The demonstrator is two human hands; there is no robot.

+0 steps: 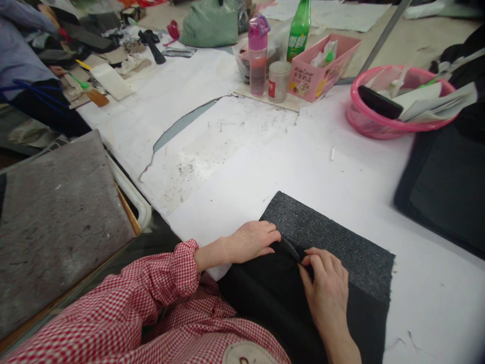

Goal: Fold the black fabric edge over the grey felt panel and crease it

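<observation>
A piece of black fabric (273, 288) lies at the table's front edge, with a dark grey textured strip (333, 237) along its far side. My left hand (253, 241) rests at the strip's left part, its fingers closed on the fabric's edge. To the right of it, my right hand (328, 285) pinches the black fabric between thumb and fingers. Between the two hands the edge is slightly raised in a fold.
White paper (242, 187) covers the table. At the back stand a pink bottle (258, 65), a jar (278, 83), a green bottle (299, 30) and a pink box (322, 68). A pink basket (379, 126) is at right, near dark folded fabric (447, 187). Another person (26, 65) is at far left.
</observation>
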